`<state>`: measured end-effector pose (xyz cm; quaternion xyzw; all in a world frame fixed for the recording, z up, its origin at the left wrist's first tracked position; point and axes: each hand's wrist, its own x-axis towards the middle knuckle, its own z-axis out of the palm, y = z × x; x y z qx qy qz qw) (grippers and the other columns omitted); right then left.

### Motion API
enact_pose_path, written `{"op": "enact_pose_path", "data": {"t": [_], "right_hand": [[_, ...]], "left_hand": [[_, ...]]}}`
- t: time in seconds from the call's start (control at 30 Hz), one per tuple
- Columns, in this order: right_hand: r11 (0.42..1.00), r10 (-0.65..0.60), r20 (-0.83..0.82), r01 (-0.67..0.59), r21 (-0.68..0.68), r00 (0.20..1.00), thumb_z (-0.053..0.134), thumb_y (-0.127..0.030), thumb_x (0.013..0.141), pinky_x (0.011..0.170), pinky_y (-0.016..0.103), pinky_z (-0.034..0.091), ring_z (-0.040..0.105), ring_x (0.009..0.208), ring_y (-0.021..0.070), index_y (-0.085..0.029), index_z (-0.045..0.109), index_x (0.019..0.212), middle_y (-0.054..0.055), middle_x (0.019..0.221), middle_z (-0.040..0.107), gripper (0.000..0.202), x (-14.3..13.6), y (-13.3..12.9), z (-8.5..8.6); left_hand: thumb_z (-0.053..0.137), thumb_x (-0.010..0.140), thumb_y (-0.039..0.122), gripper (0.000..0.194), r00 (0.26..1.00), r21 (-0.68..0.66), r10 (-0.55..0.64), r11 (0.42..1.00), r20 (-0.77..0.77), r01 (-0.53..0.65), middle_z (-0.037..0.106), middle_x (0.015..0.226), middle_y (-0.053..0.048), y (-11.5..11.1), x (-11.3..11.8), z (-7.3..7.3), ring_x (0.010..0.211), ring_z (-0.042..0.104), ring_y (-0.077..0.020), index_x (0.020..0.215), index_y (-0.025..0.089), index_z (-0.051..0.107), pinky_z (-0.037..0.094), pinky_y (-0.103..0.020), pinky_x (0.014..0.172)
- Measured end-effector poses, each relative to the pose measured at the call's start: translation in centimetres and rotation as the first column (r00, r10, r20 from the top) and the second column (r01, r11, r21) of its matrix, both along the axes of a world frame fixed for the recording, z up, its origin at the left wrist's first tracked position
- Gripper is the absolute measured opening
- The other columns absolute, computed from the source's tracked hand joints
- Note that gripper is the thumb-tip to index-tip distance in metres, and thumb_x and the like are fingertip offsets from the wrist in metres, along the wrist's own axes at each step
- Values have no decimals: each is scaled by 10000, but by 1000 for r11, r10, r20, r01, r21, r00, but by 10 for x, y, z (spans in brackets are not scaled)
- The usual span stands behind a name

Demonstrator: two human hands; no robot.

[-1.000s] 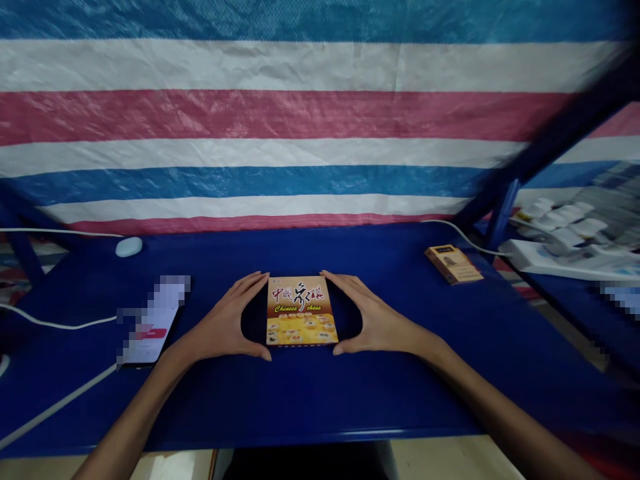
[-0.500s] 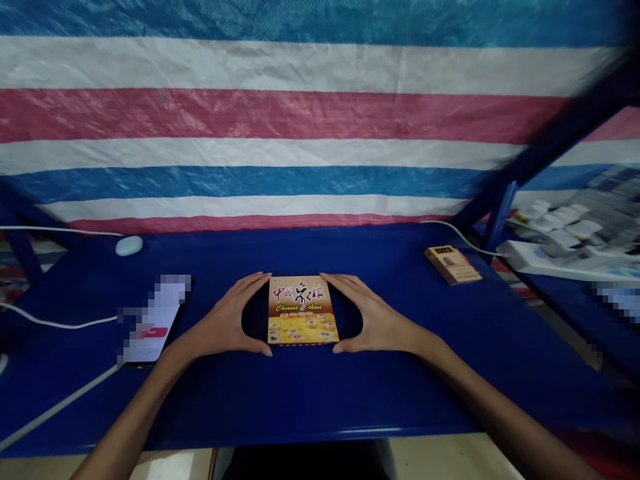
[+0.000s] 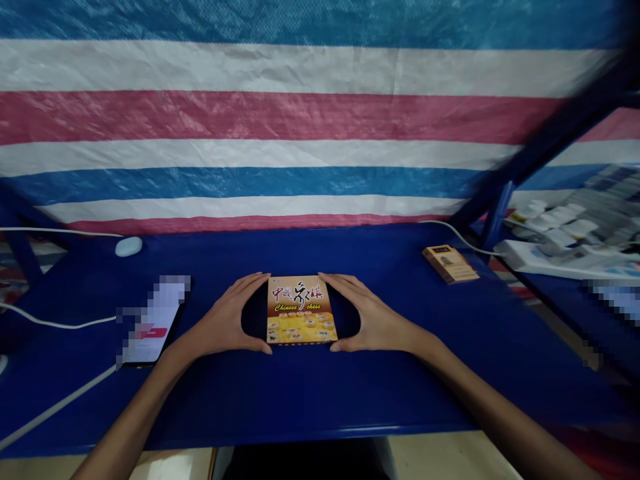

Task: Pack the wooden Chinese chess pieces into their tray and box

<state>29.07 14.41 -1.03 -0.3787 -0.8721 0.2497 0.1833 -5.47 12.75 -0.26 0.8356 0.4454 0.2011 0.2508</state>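
A Chinese chess box (image 3: 302, 313), yellow and brown with red and black lettering, lies flat on the blue table (image 3: 300, 393). My left hand (image 3: 233, 317) curves around its left side, fingertips at the far corner and thumb at the near one. On the right side, my right hand (image 3: 367, 317) grips the box the same way, thumb at the near right corner. A dark gap shows between each palm and the box.
Left of my hands lies a phone (image 3: 155, 327) with a cable (image 3: 65, 400). A pale rounded object (image 3: 129, 247) sits behind it. At the right stand a small brown box (image 3: 450, 264) and a power strip with plugs (image 3: 560, 260). A striped tarp (image 3: 300, 117) hangs behind.
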Motion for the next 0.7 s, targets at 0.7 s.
{"op": "enact_pose_path", "data": {"t": [0.7], "right_hand": [[998,-50,-38,48,-46,998,850,-593,606,1172,655,359,317,1473,416,-322,89,1625,92,1641,293,1300,0,-4,2]], "left_hand": [[895,580,608,1238,999,-21,20,1000,31,-20,316,1629,-95,-1,-1,0,1484,338,-385,1586,357,218,345,-607,1203]]}}
